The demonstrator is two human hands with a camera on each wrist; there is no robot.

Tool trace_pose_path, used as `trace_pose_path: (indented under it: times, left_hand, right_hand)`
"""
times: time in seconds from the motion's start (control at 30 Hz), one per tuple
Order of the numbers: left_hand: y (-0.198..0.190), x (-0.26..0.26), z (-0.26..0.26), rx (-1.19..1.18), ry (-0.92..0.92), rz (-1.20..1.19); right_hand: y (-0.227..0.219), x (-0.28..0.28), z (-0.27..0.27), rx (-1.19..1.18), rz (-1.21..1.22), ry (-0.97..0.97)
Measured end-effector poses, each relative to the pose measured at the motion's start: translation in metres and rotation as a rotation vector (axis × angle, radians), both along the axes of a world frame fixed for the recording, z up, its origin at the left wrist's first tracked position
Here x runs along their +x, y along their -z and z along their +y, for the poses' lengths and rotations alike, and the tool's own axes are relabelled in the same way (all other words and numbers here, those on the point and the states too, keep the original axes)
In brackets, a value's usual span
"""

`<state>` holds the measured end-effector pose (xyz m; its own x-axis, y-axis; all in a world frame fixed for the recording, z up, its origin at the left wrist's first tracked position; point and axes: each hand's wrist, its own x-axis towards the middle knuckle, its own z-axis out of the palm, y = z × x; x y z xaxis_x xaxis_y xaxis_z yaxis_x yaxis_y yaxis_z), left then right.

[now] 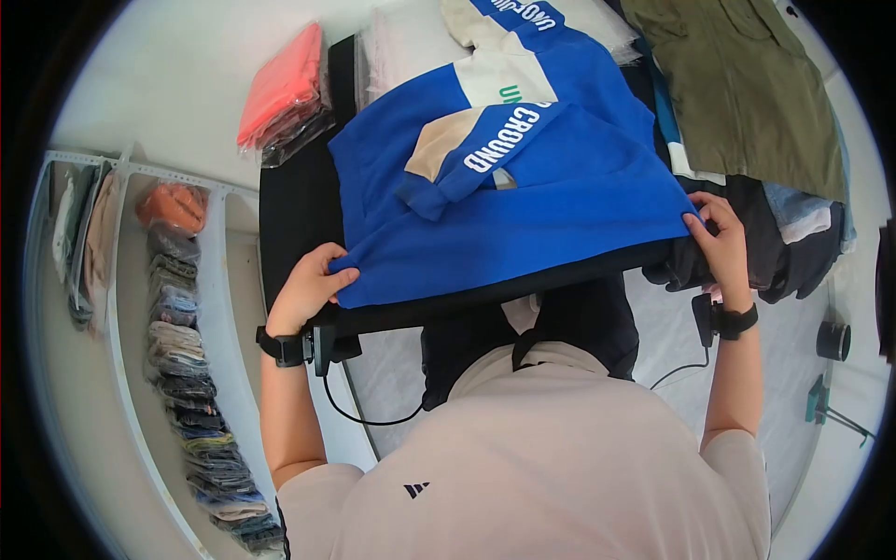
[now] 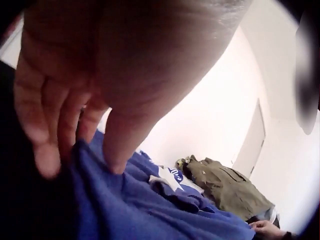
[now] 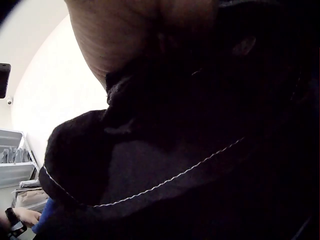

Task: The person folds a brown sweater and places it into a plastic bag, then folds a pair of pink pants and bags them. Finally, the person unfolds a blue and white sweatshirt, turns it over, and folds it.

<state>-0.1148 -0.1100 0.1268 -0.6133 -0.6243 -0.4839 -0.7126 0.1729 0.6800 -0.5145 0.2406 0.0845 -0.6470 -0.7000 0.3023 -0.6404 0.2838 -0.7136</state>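
Note:
A blue sweatshirt [image 1: 560, 224] with cream and beige panels lies spread on a black table [image 1: 299, 205], one sleeve folded across it. In the head view my left hand [image 1: 308, 287] pinches its near left corner between thumb and fingers; the left wrist view shows the blue cloth [image 2: 135, 200] held at that hand [image 2: 100, 100]. My right hand [image 1: 723, 243] pinches the near right corner. Dark cloth with white stitching [image 3: 170, 182] fills most of the right wrist view, hiding the fingers of the right hand [image 3: 135, 40].
Coral garments [image 1: 285, 89] in clear bags lie at the back left, beside clear plastic bags [image 1: 401, 51]. An olive garment [image 1: 747, 93] and dark clothes [image 1: 756, 224] are piled at the right. A white shelf [image 1: 224, 280] with bagged clothes stands at the left.

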Motion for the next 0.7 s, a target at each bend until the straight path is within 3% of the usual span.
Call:
trace_pose_path:
  times: [0.1,0.27,0.3,0.33,0.37,0.47,0.53,0.6,0.7]
  left_hand:
    - [-0.006,-0.007,-0.001,-0.491,-0.057,0.142]
    - [-0.057,-0.070,0.019,-0.536,0.062,0.318]
    - [-0.059,-0.086,0.022,-0.552,0.197,0.305]
    - [-0.060,-0.100,0.024,-0.567,0.333,0.293]
    - [-0.054,-0.112,0.027,-0.567,0.341,0.304]
    - [-0.023,-0.139,0.028,-0.533,0.510,0.263]
    - [-0.007,-0.151,0.026,-0.829,0.635,0.063]
    - [-0.007,-0.159,0.022,-0.808,0.624,0.053]
    - [-0.023,-0.156,0.008,-0.944,0.337,0.227]
  right_hand:
    - [0.002,0.000,0.001,0.000,0.018,0.007]
    - [-0.001,-0.001,0.004,0.023,0.042,-0.020]
    - [0.000,-0.001,0.005,-0.016,-0.055,-0.041]
    - [0.002,-0.002,0.007,-0.056,-0.151,-0.060]
    - [0.004,-0.004,0.008,-0.120,-0.259,-0.083]
    - [0.001,-0.003,0.007,-0.068,-0.215,-0.069]
    - [0.005,-0.003,0.005,-0.085,-0.126,-0.050]
    - [0.001,-0.003,0.003,-0.044,-0.036,-0.062]
    - [-0.004,-0.002,0.001,-0.035,-0.049,-0.048]
